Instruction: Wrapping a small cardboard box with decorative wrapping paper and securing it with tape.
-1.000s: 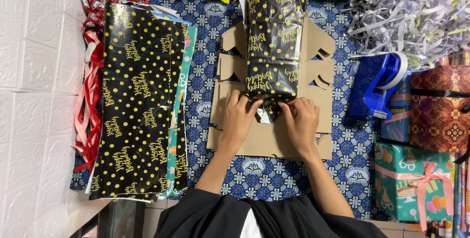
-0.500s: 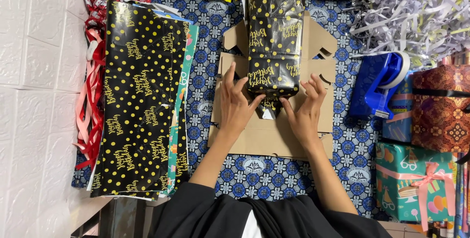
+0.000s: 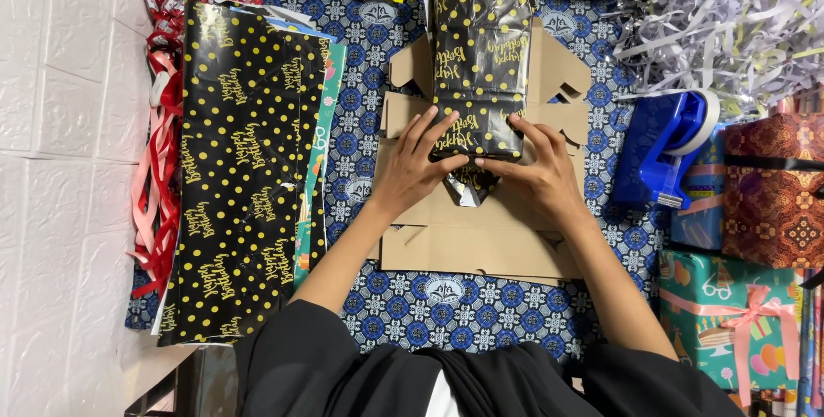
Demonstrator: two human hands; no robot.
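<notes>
Paper, glossy black with gold dots, covers a box-shaped parcel (image 3: 481,57) lying on flattened brown cardboard (image 3: 468,241) at the middle of the worktop, which is spread with a blue patterned cloth (image 3: 446,297); the wrap looks thin, slick and quick to crease or tear, while the box beneath seems stiff and probably light, so a hold on its firm edges and corners would serve better than a pinch on the loose paper; the left hand (image 3: 412,168) lies flat, fingers spread, on the near end of the parcel, pressing the paper down; the right hand (image 3: 536,168) meets it from the other side, fingers narrowed on the folded flap, whose silver underside (image 3: 468,185) shows just below; neither hand lifts anything; a stack of matching wrapping sheets (image 3: 240,168) lies to the left, a blue tape dispenser (image 3: 665,147) to the right.
</notes>
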